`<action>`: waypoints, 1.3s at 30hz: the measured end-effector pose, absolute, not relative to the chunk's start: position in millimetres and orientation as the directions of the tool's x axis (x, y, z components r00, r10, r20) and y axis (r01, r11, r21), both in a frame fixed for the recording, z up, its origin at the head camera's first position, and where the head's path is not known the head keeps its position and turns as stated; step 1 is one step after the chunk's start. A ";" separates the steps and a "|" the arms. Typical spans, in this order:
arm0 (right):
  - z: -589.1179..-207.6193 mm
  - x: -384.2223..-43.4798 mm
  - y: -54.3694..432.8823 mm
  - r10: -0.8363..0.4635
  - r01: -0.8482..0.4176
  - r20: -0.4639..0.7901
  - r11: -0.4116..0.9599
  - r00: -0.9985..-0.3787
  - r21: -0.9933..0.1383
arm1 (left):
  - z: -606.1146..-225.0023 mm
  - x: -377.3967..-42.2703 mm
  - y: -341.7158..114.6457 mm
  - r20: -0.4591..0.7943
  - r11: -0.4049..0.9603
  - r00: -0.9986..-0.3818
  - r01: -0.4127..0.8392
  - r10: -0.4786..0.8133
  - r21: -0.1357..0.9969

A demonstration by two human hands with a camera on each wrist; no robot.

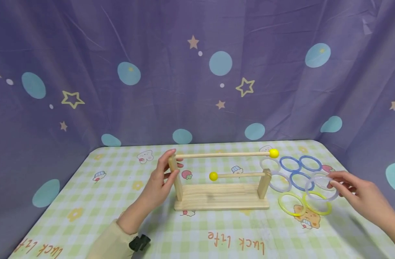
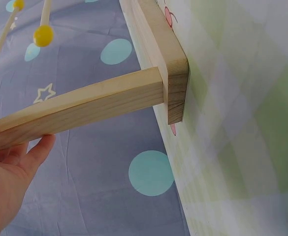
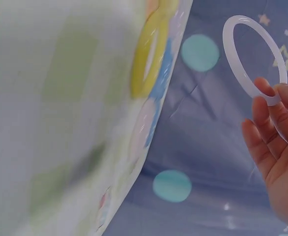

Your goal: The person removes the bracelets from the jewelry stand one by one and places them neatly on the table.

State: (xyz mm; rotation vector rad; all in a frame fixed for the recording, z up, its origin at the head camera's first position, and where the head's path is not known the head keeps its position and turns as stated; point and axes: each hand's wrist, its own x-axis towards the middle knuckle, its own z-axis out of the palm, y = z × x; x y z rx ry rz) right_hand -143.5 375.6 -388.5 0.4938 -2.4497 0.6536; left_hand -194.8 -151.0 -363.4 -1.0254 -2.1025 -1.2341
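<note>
My left hand grips the upper part of the left post of a wooden stand, thumb on the near side. From this post a long rod runs right to a yellow ball. A shorter rod points left from the right post and ends in another yellow ball. On the right, my right hand pinches a whitish translucent ring between thumb and fingertips. In the head view it overlaps the rings lying on the table.
Beside the stand's right end lie yellow rings, blue rings and whitish translucent rings, grouped closely. A green checked cloth covers the table. Behind it hangs a purple curtain with stars and teal spots.
</note>
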 end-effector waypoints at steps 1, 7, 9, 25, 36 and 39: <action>-390.1 -144.5 379.4 -0.201 -0.467 0.587 0.815 -0.784 -0.344 | -363.6 -195.2 -151.0 0.721 0.308 -0.594 0.803 0.357 0.510; -398.3 -147.4 401.1 -0.193 -0.440 0.529 0.809 -0.826 -0.391 | -363.5 -195.5 -151.3 0.720 0.308 -0.592 0.805 0.360 0.508; -400.4 -147.6 407.1 -0.196 -0.437 0.512 0.802 -0.836 -0.407 | -362.9 -194.5 -151.5 0.717 0.309 -0.597 0.801 0.359 0.513; -410.3 -150.5 435.7 -0.222 -0.324 0.378 0.918 -0.899 -0.231 | -362.7 -193.8 -151.3 0.707 0.320 -0.612 0.790 0.354 0.523; -415.3 -164.6 451.0 -0.188 -0.251 0.246 0.935 -0.951 -0.252 | -362.1 -194.4 -150.9 0.713 0.317 -0.604 0.796 0.354 0.516; -418.4 -170.6 454.9 -0.174 -0.209 0.141 0.930 -0.975 -0.301 | -363.2 -194.3 -150.7 0.711 0.318 -0.610 0.792 0.350 0.522</action>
